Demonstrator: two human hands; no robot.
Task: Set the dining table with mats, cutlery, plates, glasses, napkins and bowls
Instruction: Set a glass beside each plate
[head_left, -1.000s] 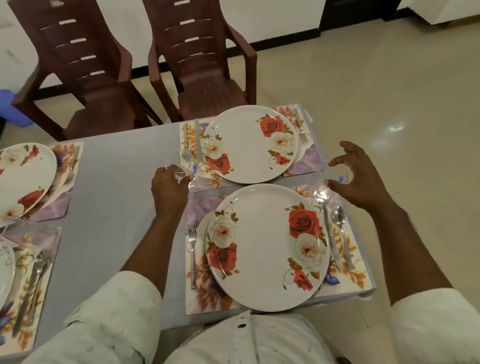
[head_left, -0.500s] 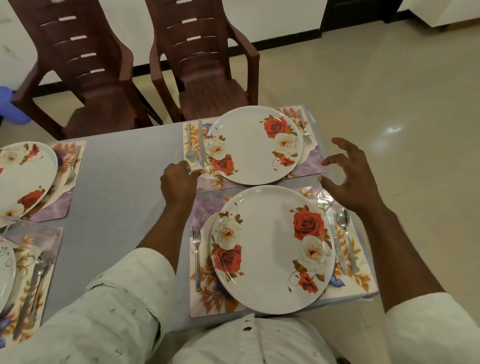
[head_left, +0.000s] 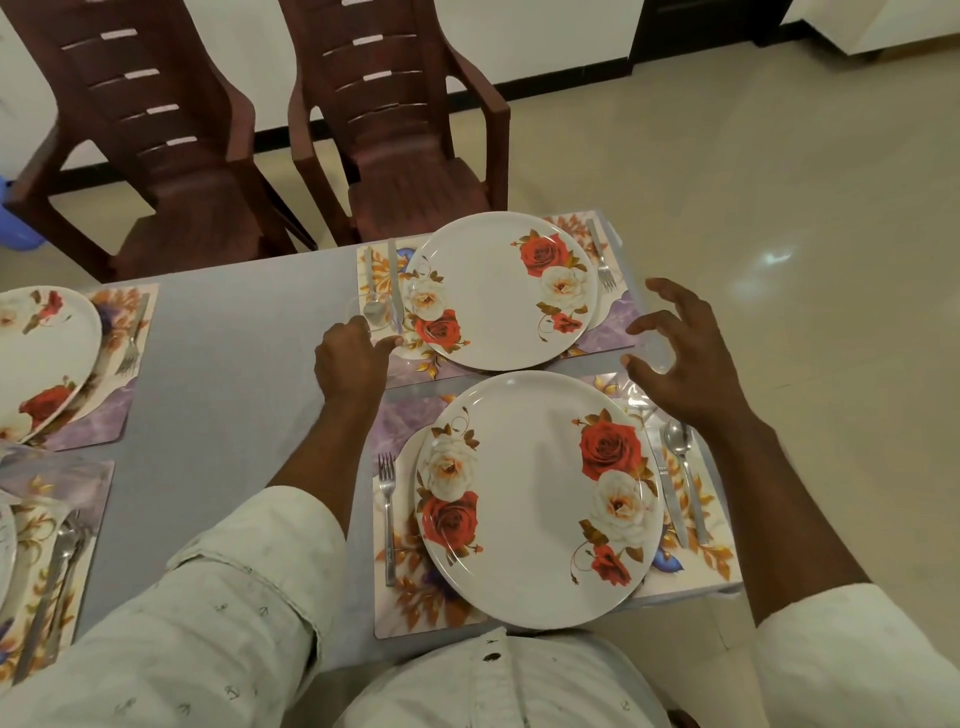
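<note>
**Q.** What does the figure show, from the largest part down?

**A.** A grey desk (head_left: 234, 364) carrying floral mats. On the far mat (head_left: 608, 332) lies the far plate (head_left: 493, 306), and on the near mat (head_left: 415, 608) the near plate (head_left: 535, 509). Both plates are bare. The left hand (head_left: 348, 364) holds a clear glass (head_left: 371, 312) at the far mat's left edge, beside the knife (head_left: 395, 280). Its fingers curl round the glass, with the thumb lying along the side. The right hand (head_left: 685, 364) hovers above the near mat's far right corner with its fingers (head_left: 670, 293) spread, holding nothing.

**Q.** How is this step best done?

**A.** Judging by the layout, the glass should be set down upright, clear of the cutlery and the plate rim, and released only once its base sits flat.

**Q.** And the contents?

**A.** The glass looks empty. The glint (head_left: 636, 395) under the right hand may be a second glass, but this cannot be told.
</note>
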